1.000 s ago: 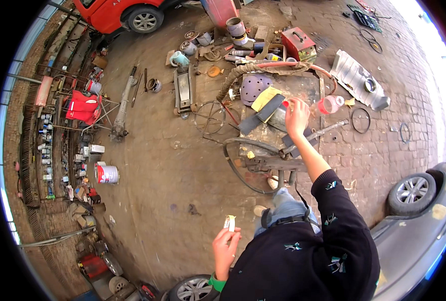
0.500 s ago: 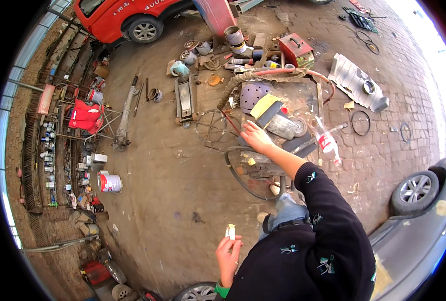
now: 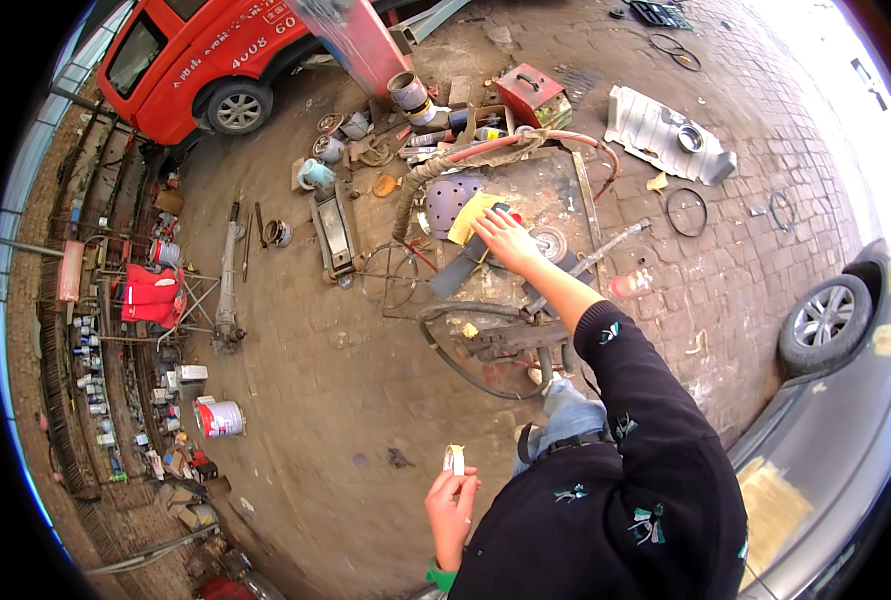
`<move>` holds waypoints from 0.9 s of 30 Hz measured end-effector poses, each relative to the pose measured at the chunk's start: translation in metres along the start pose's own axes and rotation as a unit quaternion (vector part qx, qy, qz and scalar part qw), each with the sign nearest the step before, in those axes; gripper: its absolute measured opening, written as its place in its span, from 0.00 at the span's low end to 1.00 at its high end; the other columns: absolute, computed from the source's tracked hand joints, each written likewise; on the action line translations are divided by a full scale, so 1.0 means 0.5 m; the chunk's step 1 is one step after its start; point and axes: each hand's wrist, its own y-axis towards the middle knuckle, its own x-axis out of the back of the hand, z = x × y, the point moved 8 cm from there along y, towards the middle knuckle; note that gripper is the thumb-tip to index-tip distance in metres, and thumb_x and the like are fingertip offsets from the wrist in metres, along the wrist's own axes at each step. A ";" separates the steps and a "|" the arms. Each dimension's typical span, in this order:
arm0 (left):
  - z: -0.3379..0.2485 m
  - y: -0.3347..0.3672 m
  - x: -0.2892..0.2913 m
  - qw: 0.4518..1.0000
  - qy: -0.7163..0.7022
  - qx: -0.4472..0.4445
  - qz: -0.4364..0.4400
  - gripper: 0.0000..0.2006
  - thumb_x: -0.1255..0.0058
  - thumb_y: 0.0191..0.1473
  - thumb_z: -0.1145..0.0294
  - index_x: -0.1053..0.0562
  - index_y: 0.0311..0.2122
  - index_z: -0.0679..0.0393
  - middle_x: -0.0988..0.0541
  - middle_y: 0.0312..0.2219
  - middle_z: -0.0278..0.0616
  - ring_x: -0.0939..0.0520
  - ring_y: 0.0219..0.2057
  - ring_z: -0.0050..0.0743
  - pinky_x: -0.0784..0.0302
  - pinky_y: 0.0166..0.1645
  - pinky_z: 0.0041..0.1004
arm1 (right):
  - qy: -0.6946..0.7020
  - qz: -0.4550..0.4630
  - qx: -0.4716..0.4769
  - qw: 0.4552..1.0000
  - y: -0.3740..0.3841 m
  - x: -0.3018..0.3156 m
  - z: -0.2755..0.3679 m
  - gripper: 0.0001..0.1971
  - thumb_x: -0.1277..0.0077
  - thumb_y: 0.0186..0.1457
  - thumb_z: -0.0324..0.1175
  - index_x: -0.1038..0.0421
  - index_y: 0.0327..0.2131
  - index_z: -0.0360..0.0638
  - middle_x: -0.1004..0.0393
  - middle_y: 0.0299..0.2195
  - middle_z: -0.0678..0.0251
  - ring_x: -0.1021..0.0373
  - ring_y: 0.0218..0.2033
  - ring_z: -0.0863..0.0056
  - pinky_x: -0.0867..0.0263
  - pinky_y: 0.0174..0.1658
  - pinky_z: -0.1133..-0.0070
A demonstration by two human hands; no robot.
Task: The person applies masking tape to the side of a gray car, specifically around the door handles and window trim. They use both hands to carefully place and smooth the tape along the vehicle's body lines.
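Observation:
Low at the front, my left hand [image 3: 451, 512] is closed, holding a small whitish roll of tape [image 3: 454, 460] upright between thumb and fingers. My right arm reaches across a metal cart [image 3: 587, 190] cluttered with items. There, my right hand [image 3: 505, 242] has its fingers stretched out over the edge of a yellow sheet [image 3: 471, 216] and a dark flat block; whether it touches them I cannot tell. A purple disc with holes [image 3: 449, 204] lies left of the sheet. Right of the hand is a round grey disc [image 3: 547, 243], partly hidden by my wrist.
A hose [image 3: 435, 345] loops off the cart's near side. Beyond stand a red toolbox [image 3: 531, 92], paint cans [image 3: 408, 92] and a floor jack [image 3: 337, 240]. A grey car [image 3: 845, 440] stands at right, a red vehicle [image 3: 205, 75] at far left. A paint bucket [image 3: 219, 418] sits left.
My right hand has moved from beside the dark block to over it and the yellow sheet's edge. The view has shifted and turned. My left hand still holds the tape roll.

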 end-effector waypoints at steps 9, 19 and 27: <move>-0.014 0.005 -0.011 0.999 0.016 -0.012 0.027 0.05 0.47 0.58 0.79 0.24 0.32 0.70 0.19 0.34 0.43 0.17 0.30 0.27 0.21 0.36 0.25 | 0.190 0.108 -0.165 0.962 0.053 0.062 0.030 0.39 0.52 0.57 0.58 0.44 0.64 0.43 0.23 0.42 0.50 0.35 0.57 0.55 0.63 0.71 0.62; 0.006 -0.016 -0.032 0.999 0.019 -0.027 0.026 0.06 0.50 0.56 0.82 0.24 0.29 0.71 0.20 0.32 0.45 0.19 0.28 0.28 0.21 0.35 0.26 | 0.332 -0.227 -0.407 0.820 0.029 0.108 0.030 0.15 0.40 0.51 0.39 0.27 0.38 0.38 0.25 0.35 0.54 0.30 0.43 0.60 0.38 0.52 0.66; -0.042 -0.005 -0.037 0.992 -0.051 -0.081 0.081 0.08 0.52 0.60 0.79 0.23 0.32 0.72 0.20 0.35 0.44 0.19 0.29 0.27 0.22 0.36 0.25 | 0.783 -0.275 -0.322 0.456 -0.208 0.228 -0.024 0.12 0.42 0.56 0.28 0.33 0.43 0.42 0.28 0.34 0.72 0.30 0.34 0.83 0.33 0.37 0.83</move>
